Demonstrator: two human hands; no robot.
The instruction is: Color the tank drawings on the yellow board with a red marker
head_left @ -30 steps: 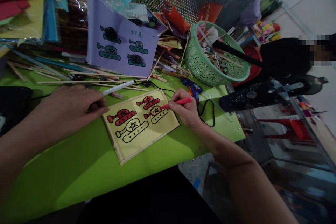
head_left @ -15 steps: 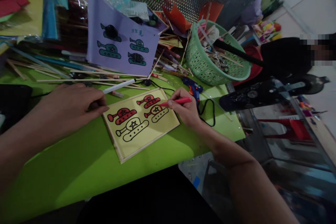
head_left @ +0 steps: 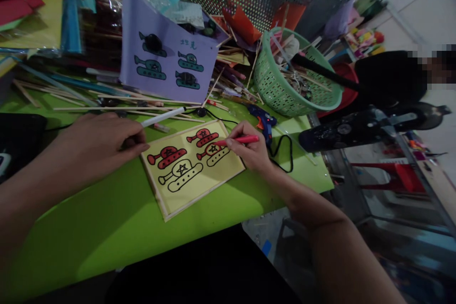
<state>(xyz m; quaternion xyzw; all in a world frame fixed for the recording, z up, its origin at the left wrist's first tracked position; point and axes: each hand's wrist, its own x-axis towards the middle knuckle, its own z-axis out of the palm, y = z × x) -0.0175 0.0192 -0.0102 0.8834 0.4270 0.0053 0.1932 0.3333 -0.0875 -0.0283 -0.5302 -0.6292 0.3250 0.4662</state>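
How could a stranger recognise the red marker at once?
On the green table lies a yellow card with tank drawings. At the card's right side, the right hand holds the marker, pinkish red, unlike the white pen beside the left hand.

Smooth plastic red marker (head_left: pixel 246 139), matt yellow paper card (head_left: pixel 210 175), wood edging (head_left: pixel 160 203), perforated plastic basket (head_left: pixel 278 89), smooth tabletop (head_left: pixel 117 228)

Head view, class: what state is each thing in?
Right hand: gripping red pen
Red pen: held, tip at card
Left hand: fingers curled, beside card
White pen: end behind left hand
Card: partly coloured red
Purple sheet: drawn on
Basket: loaded
Glue gun: lying down
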